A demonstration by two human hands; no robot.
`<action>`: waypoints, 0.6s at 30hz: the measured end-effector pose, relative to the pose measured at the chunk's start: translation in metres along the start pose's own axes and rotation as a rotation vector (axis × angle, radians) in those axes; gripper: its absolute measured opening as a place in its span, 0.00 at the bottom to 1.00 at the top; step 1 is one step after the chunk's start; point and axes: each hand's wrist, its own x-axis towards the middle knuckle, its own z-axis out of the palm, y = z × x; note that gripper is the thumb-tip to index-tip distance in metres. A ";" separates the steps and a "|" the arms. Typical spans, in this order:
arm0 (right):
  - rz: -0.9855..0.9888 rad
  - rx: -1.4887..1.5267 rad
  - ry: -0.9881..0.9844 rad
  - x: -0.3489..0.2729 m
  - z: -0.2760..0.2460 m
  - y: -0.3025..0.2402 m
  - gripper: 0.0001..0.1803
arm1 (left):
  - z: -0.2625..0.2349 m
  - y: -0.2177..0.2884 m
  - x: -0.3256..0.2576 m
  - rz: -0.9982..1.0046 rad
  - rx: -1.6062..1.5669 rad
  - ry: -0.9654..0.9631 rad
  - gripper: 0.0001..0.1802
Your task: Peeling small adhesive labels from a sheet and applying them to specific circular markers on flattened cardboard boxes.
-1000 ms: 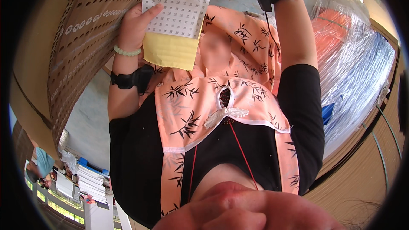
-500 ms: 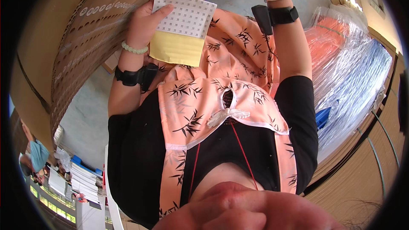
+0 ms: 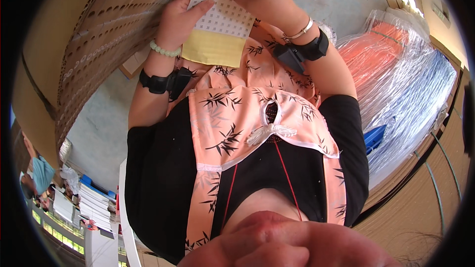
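Note:
My left hand (image 3: 178,20) grips a sheet of labels (image 3: 216,44) by its left edge, thumb flat on the front. White labels with small dark print in rows cover the sheet's upper part, and the lower part is bare yellow backing. My right hand (image 3: 264,0) is closed at the sheet's upper right edge, its fingertips pinched together there. A small white bit shows between its fingers, but I cannot tell whether it is a loose label. The sheet is in front of my peach apron (image 3: 217,123) with dark bamboo leaves.
Brown cardboard with rows of punched holes (image 3: 106,29) rises close at the left. Film-wrapped orange and blue-white stacks (image 3: 396,84) stand at the right, above flat strapped cardboard (image 3: 410,202). Another person (image 3: 42,170) is at the far lower left, near stacked white sheets (image 3: 94,210).
My right hand has come down and left from the upper right to the sheet's top edge. My left hand and the sheet have shifted slightly.

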 end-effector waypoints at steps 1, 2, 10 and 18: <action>-0.002 -0.006 0.023 -0.001 0.002 -0.001 0.03 | 0.000 0.000 -0.001 0.017 0.030 0.000 0.18; -0.002 -0.005 0.020 -0.002 0.004 -0.001 0.03 | 0.000 0.000 -0.002 0.016 0.028 0.001 0.18; -0.209 -0.325 0.171 0.002 0.012 -0.017 0.04 | -0.010 -0.006 -0.005 -0.036 0.024 0.088 0.19; -0.252 -0.375 0.223 -0.001 0.024 -0.010 0.06 | -0.018 -0.007 -0.002 -0.105 0.013 0.102 0.16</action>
